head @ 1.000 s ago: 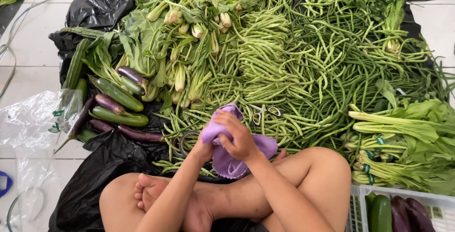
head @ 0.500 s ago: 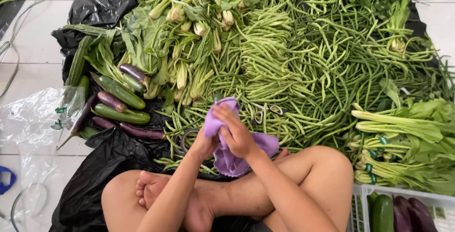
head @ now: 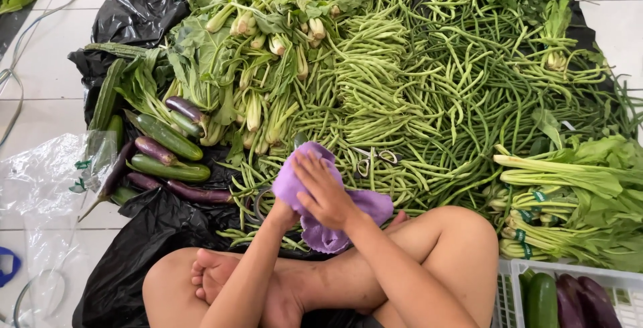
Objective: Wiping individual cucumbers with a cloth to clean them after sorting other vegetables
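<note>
So from where I'm watching, the soft purple cloth (head: pixel 321 217) is the thing to look at, bunched up just in front of the person's crossed bare legs (head: pixel 375 274). My right hand (head: pixel 326 193) lies flat on top of it, fingers (head: pixel 309 171) spread and pressed onto the fabric rather than curled round it. The left hand (head: pixel 281 213) is mostly tucked under that cloth (only the wrist end shows), so I can't tell if its fingers are closed on it or loose. The cloth spills out right of the hands and droops toward the knee. Just past the cloth sits a small pair of metal scissors (head: pixel 375 160) on the big heap of long green beans (head: pixel 435 100). Left of the cloth, dark green cucumbers (head: pixel 164 137) and slim purple eggplants (head: pixel 181 191) rest on black plastic sheeting (head: pixel 134 17).
</note>
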